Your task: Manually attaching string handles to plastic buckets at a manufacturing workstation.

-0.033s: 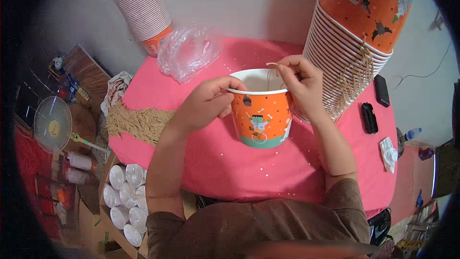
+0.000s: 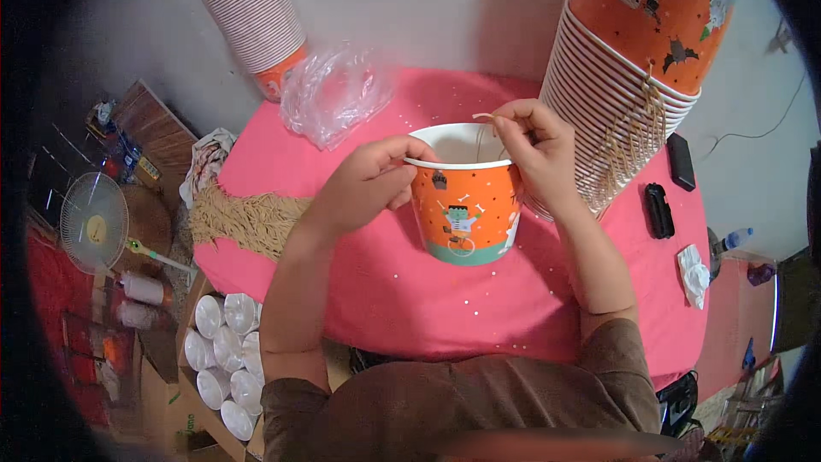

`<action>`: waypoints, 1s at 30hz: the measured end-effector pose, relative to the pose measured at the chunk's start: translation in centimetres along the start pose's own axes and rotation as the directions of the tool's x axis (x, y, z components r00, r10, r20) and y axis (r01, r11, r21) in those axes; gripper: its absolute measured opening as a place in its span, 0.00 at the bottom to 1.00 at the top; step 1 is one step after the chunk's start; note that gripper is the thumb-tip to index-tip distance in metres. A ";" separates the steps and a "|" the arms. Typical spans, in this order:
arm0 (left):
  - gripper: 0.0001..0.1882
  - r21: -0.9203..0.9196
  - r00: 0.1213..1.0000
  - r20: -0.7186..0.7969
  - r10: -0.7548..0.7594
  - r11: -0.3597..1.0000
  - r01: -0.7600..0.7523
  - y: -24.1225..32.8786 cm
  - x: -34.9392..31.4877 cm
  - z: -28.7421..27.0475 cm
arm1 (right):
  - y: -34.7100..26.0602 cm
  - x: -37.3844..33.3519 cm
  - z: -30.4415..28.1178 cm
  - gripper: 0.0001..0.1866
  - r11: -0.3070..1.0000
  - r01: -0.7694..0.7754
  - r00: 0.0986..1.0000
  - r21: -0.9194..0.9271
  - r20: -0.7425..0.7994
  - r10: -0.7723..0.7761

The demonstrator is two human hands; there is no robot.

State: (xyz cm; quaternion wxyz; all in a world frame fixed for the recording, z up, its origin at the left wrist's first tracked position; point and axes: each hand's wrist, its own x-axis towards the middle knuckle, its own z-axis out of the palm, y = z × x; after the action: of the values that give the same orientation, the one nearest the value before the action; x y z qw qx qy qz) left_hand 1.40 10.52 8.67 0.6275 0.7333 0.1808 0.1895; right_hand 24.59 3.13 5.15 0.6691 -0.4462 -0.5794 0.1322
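An orange paper bucket (image 2: 466,214) with a white rim, a green base band and a cartoon figure stands upright in front of me. My left hand (image 2: 368,180) grips its rim on the left, fingertips inside and thumb outside. At the right side of the rim, my right hand (image 2: 540,150) pinches a thin tan cord (image 2: 484,116). The cord's end sticks out past my fingertips, and part of it hangs down inside the bucket. My right fingers hide where the cord meets the bucket wall.
Tall nested buckets (image 2: 599,111) with cord handles lean at the right. Another bucket stack (image 2: 252,13) stands back left, beside a clear plastic bag (image 2: 333,94). Tan cords (image 2: 244,218) lie at the left table edge. Dark cases (image 2: 658,210) and crumpled tissue (image 2: 694,274) lie right.
The bucket has turned or shifted very slightly to the left. Both hands keep almost the same place and grip.
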 end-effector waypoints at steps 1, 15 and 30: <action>0.12 -0.007 1.000 -0.019 -0.003 1.000 0.003 -0.2 0.1 0.0 | 0.2 0.0 -0.1 0.04 1.000 -0.003 1.000 -0.021 0.017 0.004; 0.09 0.271 0.996 -0.031 -0.081 0.959 0.086 0.0 -0.6 -0.8 | -0.2 0.0 -0.1 0.04 1.000 -0.010 0.999 0.013 0.046 0.009; 0.16 0.879 0.750 0.183 0.636 0.234 -0.414 -5.1 -4.4 3.4 | -7.0 -2.2 -0.2 0.04 0.865 0.369 0.734 -0.339 0.678 -0.048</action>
State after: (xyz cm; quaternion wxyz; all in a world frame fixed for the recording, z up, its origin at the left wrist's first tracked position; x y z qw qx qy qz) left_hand -0.89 6.17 2.94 0.0248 0.9369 0.0587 0.3439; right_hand 21.78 -2.42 8.98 0.3145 -0.4449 -0.8363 0.0617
